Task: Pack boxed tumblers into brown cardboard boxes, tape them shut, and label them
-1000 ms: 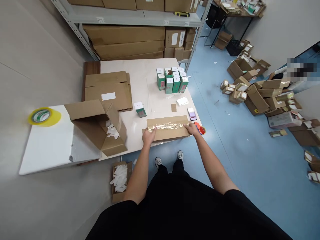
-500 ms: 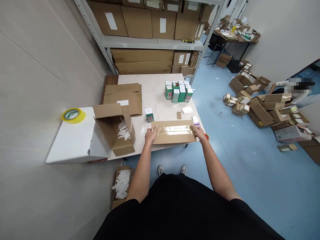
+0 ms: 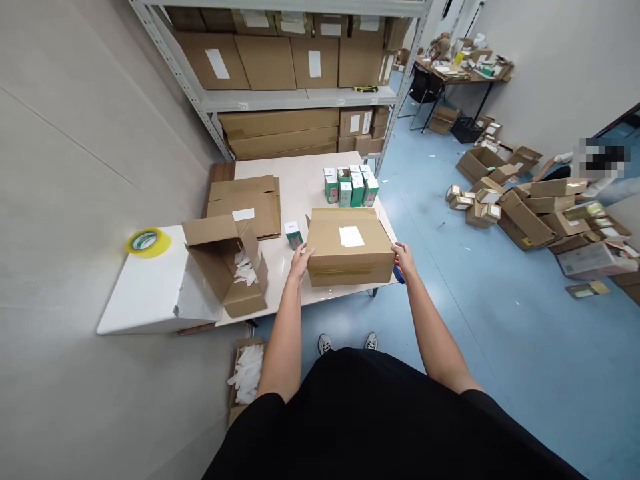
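Note:
A brown cardboard box (image 3: 349, 248) with a white label on its top face stands at the near edge of the white table (image 3: 300, 193). My left hand (image 3: 301, 258) presses against its left end and my right hand (image 3: 403, 259) against its right end, so I hold the box between them. A single green and white carton (image 3: 294, 235) stands just left of the box. Behind it is a cluster of several green and white cartons (image 3: 350, 186).
An open carton (image 3: 225, 263) with white packets lies on its side at the left, beside flattened cardboard (image 3: 245, 203) and a yellow tape roll (image 3: 146, 241). Shelves (image 3: 280, 100) with boxes stand behind. Another box of packets (image 3: 245, 367) sits on the floor. Loose boxes (image 3: 525, 200) litter the blue floor, where another person sits.
The box showed its taped side before; now it is turned so the labelled face is up, with my hands still at both ends. The camera view shifted slightly.

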The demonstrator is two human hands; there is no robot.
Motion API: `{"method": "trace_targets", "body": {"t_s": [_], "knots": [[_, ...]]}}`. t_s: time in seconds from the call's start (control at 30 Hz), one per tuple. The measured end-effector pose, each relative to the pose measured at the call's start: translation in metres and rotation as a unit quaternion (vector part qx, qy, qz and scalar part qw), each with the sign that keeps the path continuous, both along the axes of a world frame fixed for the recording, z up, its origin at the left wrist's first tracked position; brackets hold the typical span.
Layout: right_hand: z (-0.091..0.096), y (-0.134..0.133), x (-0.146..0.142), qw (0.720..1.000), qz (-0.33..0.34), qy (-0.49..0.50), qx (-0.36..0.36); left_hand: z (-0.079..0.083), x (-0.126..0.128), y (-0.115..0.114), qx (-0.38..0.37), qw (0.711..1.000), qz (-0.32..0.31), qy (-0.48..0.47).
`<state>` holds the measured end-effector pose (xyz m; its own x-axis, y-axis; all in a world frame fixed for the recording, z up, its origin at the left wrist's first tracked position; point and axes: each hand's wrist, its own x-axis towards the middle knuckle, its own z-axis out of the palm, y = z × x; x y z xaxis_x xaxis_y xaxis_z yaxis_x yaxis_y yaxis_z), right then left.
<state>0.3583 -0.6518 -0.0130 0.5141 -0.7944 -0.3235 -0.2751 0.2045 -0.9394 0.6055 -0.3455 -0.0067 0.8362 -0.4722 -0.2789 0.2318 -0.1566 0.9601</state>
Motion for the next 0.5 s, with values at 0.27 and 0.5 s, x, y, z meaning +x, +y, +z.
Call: {"method": "trace_targets", "body": {"t_s": [0.27,0.5], "knots": [[-0.063,0.032,-0.027,0.985,0.094,0.115,0.083,-0.079,-0.027,-0.005,0.195,0.979,-0.029,0.051],[-0.083,0.037,-0.022,0.99,0.062,0.117,0.045,-0.108,-0.023,0.009,0.243,0.968,-0.012,0.059]]}}
